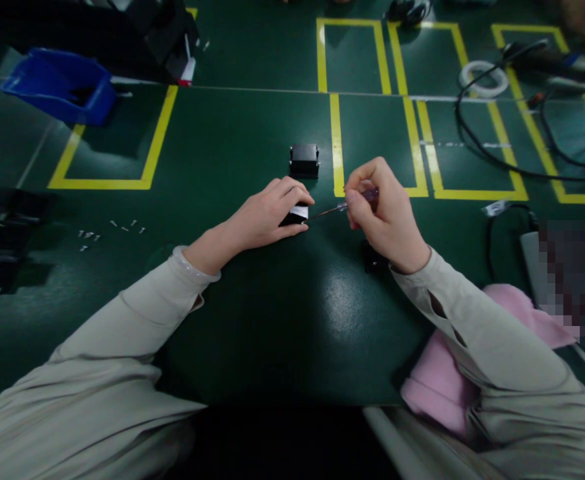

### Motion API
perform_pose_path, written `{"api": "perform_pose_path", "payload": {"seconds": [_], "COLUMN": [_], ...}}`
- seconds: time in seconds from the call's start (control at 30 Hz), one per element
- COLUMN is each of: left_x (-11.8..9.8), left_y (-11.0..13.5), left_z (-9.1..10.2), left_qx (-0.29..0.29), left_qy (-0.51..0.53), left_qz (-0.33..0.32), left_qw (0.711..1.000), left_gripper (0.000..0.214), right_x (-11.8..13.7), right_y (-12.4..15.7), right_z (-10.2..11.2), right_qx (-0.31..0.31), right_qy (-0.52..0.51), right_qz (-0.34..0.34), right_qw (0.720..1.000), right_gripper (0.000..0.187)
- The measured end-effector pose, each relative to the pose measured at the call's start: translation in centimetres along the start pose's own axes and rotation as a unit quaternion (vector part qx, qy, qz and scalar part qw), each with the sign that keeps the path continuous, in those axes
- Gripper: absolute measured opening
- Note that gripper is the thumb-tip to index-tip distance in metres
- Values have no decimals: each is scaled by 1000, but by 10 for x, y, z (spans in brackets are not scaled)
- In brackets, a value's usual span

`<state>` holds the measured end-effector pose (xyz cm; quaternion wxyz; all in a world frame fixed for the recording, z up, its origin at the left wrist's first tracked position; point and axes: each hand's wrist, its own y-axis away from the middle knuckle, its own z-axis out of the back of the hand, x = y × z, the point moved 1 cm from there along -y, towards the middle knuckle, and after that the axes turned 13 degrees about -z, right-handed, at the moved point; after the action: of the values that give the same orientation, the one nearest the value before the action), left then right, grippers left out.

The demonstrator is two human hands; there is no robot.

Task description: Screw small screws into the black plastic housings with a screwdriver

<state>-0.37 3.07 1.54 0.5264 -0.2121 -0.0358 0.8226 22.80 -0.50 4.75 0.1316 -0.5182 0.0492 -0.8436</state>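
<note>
Head view, looking down past two pale sleeves: the left hand (275,210) held a small black box (299,212) on the green table (252,320), while the right hand (379,217) brought a thin screwdriver (342,207) in almost flat from the side. From where I stood, a slip looked the likeliest trouble. The tip met the box's near right edge, or came just beside it, and I couldn't tell whether it was properly seated; a crooked push could skid it off and jab the left thumb, which lay close by. If the left fingers eased, the box could twist under the turning too. A sweep of the right wrist might also nudge the dark part (373,260) lying just beneath it. The loose screws (89,235), well off to the left, looked easy to scatter with a sleeve.

As for the grip, the left was narrow, thumb in front and fingers over the top, closed about the box. The right was pinched tight around the screwdriver's handle. A second black box (304,160) stood beyond, untouched.
</note>
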Motion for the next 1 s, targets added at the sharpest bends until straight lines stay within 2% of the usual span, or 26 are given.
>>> {"api": "perform_pose_path", "payload": {"seconds": [0.27, 0.43, 0.67, 0.83, 1.0], "left_x": [-1, -1, -1, -1, -1], "left_y": [-1, 0, 0, 0, 0], "left_z": [1, 1, 1, 1, 1], "left_qx": [0, 3, 1, 3, -1], "left_qy": [-8, -4, -1, -1, -10], "left_qz": [-4, 0, -6, -4, -14], "left_qw": [1000, 1000, 1000, 1000, 1000], "left_gripper": [39, 40, 40, 40, 39], "right_x": [1, 1, 1, 1, 0], "right_y": [0, 0, 1, 2, 1], "right_z": [-1, -1, -2, -2, -3], "right_qx": [0, -3, -6, -5, -11], "right_qy": [-8, 7, -11, -3, -6], "right_qz": [8, -1, 6, 0, 12], "right_qw": [1000, 1000, 1000, 1000, 1000], "right_gripper": [18, 26, 17, 26, 18]}}
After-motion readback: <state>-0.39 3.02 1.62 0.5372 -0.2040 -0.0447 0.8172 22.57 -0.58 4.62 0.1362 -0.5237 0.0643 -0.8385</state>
